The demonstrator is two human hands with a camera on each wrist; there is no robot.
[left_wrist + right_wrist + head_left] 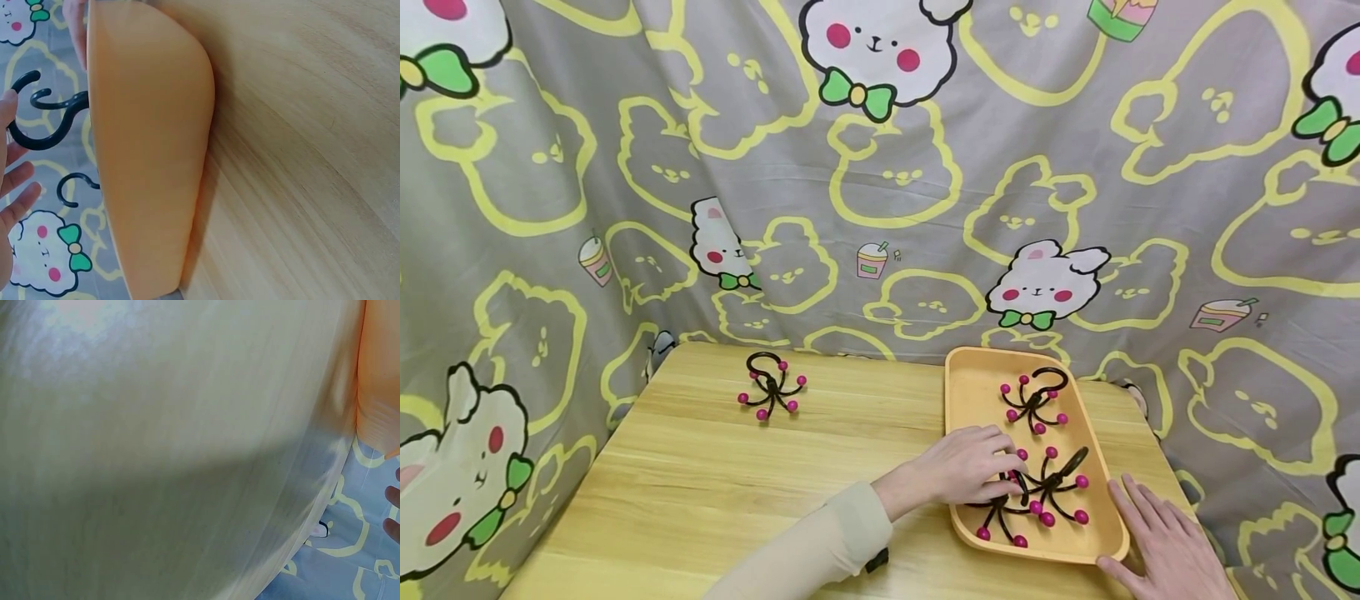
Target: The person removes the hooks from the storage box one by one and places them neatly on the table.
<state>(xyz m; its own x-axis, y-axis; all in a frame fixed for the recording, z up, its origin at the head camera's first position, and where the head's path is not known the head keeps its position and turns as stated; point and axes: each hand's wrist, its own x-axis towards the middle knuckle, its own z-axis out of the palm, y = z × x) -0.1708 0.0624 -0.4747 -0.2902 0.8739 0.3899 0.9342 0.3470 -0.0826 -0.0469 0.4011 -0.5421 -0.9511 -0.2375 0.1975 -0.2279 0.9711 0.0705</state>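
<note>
A shallow orange tray stands on the right part of the wooden table. Inside it lie three black hook hangers with several curved arms tipped by pink balls: one hanger at the back, another at the near right, a third at the near left. My left hand reaches over the tray's left rim and pinches the hook of the near-left hanger; the left wrist view shows thumb and fingers at this black hook. My right hand rests with extended fingers against the tray's right rim.
A similar hanger lies at the back left of the table. A small black object shows partly beneath the left sleeve. Patterned grey curtains hang around the table's back and sides.
</note>
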